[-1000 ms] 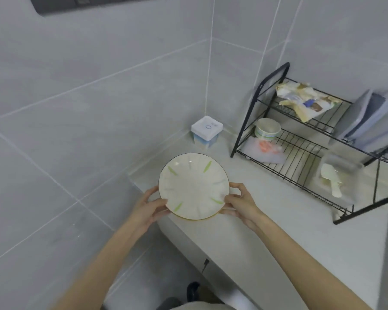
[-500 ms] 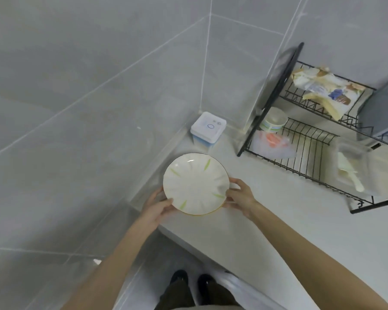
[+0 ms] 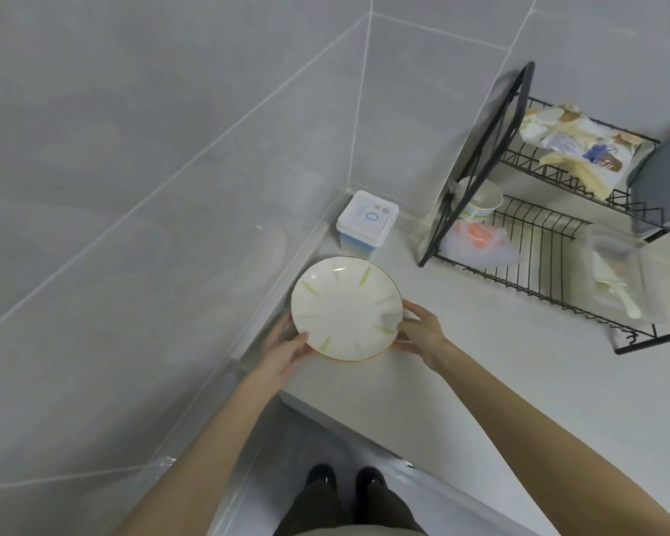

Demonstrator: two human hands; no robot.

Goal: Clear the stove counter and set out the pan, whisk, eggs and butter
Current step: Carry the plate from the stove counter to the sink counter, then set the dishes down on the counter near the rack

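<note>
Two hands lower a plate into the counter's left corner.
The left hand and right hand grip opposite rims, holding the plate just near of the white box, left of the wire rack; whether it touches down I cannot tell. Clearing looks underway; pan, whisk, eggs and butter are out of view. Since a second ago the plate has sunk toward the counter.

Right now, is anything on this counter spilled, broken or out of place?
Nothing is spilled or broken. The plate, held by the left hand and right hand, looks whole. Only a crumpled snack bag lies on the dish rack's upper tier.
</note>
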